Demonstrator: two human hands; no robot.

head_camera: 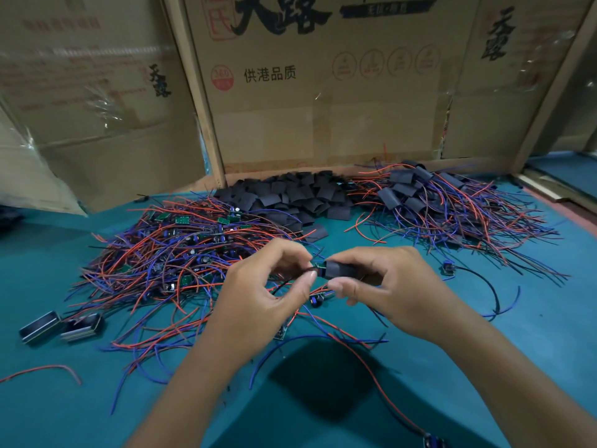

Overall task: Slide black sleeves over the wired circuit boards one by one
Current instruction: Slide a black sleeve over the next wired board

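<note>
My left hand [271, 286] pinches a small green circuit board [318, 266] by its wire end, held above the teal table. My right hand [384, 286] grips a black sleeve [342, 270] whose open mouth sits over the board's right end. Most of the board is hidden inside the sleeve and behind my fingers. A heap of bare wired boards [181, 250] with red and blue leads lies to the left. Loose black sleeves [290, 195] are piled at the back centre. Sleeved boards [429, 202] lie in a heap at the back right.
Cardboard boxes [323, 92] wall off the back of the teal table [533, 334]. Two small metal-edged black parts [61, 326] lie at the left. A single wired board [447, 269] lies right of my hands, and loose red and blue wires trail toward the front edge.
</note>
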